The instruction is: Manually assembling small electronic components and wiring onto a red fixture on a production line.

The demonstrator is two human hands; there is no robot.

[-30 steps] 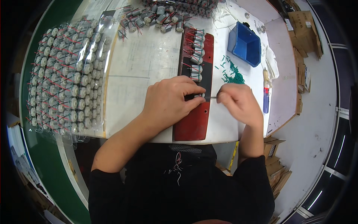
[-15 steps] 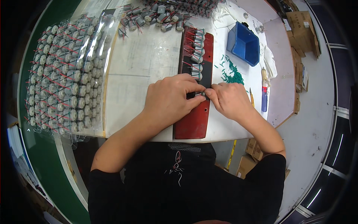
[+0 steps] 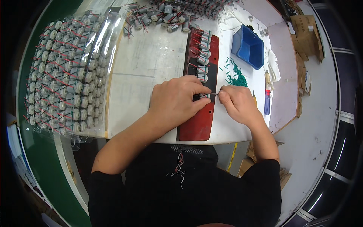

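My left hand [image 3: 176, 96] is closed, thumb and fingers pinching a small grey motor [image 3: 205, 96] on the red-and-black fixture bar [image 3: 194, 126]. Most of that motor is hidden by the fingers. To its right, the fingertips of my right hand [image 3: 240, 105] pinch a thin dark sliver [image 3: 214, 94], whose kind is too small to make out; it points toward the motor. Farther up the bar sits a row of small motors [image 3: 202, 73] with red and dark leads.
A plastic-covered stack of motors [image 3: 77, 83] fills the left. Loose motors [image 3: 166, 17] lie at the back. Rightward are scattered small green pieces [image 3: 237, 76], a blue bin [image 3: 247, 47], a screwdriver with a blue-and-red handle [image 3: 267, 101] and white cloth [image 3: 273, 62].
My right hand has drawn slightly right, away from my left fingers, exposing the thin sliver between them. My left hand keeps its pinch on the motor. The whole view has shifted slightly.
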